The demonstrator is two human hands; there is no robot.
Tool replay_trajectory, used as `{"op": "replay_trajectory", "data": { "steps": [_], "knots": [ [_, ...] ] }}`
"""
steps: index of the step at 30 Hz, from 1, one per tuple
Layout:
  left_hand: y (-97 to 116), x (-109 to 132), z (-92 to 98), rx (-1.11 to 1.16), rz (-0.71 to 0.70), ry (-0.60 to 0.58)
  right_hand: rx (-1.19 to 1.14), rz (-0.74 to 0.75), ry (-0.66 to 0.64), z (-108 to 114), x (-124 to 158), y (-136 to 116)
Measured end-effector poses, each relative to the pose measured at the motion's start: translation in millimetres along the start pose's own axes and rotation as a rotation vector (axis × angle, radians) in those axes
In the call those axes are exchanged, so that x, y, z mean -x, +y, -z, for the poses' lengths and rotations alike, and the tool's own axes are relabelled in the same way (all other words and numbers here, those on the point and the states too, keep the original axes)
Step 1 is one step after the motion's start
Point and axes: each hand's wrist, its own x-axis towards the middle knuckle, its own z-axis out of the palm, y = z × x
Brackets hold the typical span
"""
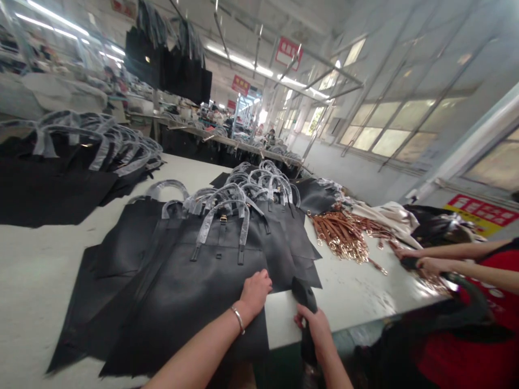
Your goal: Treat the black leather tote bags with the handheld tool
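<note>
While your left hand (pixel 255 292) lay flat on a black bag (pixel 182 281), fingers resting and not gripping, your right hand (pixel 312 327) held a black strip (pixel 304 294) upright in a narrow pinch by the edge of the white table (pixel 348 302). Brown straps (pixel 338 235) lay beyond, a co-worker's hands (pixel 430 265) worked nearby, and hanging bags (pixel 170 59) and long benches (pixel 239 143) filled the room.

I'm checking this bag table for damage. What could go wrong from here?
The black leather tote bags under the left hand seem to overhang the table edge, so they might slide off. The dark leather piece in the right hand could drag across them. The nearby brown straps have metal fittings that might scratch the leather.
</note>
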Motion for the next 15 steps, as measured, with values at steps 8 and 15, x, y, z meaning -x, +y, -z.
{"op": "replay_trajectory", "data": {
  "steps": [8,15],
  "knots": [
    [-8.5,-16.6,18.2,-0.079,-0.092,-0.088,-0.063,0.002,-0.021,2.8,-5.0,8.0],
    [-20.6,-32.4,46.3,-0.205,-0.522,-0.296,-0.117,-0.012,-0.054,2.8,-9.5,15.2]
  ]
}}
